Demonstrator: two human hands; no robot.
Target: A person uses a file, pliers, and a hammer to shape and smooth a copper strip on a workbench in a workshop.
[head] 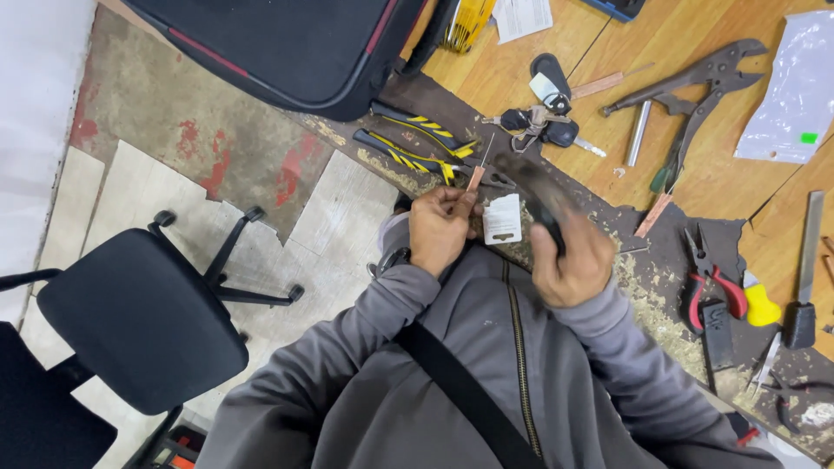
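Note:
My left hand [441, 227] pinches a thin metal pin with a small reddish-brown handle [475, 177], held upright at the worn edge of the wooden workbench [695, 187]. My right hand [571, 260] grips a dark tool [540, 195] that is blurred by motion, its upper end close to the pin; I cannot tell what kind of tool it is. A small white tag [502, 218] hangs between the two hands. Both arms wear grey sleeves, and a black strap crosses my chest.
Yellow-and-black pliers [417, 143], a bunch of keys [540, 117], locking pliers [695, 87], a metal rod, a red-handled cutter [712, 282], a chisel [804, 287] and a plastic bag [795, 91] lie on the bench. A black case [287, 43] lies at the top, a black office chair [139, 313] to the left.

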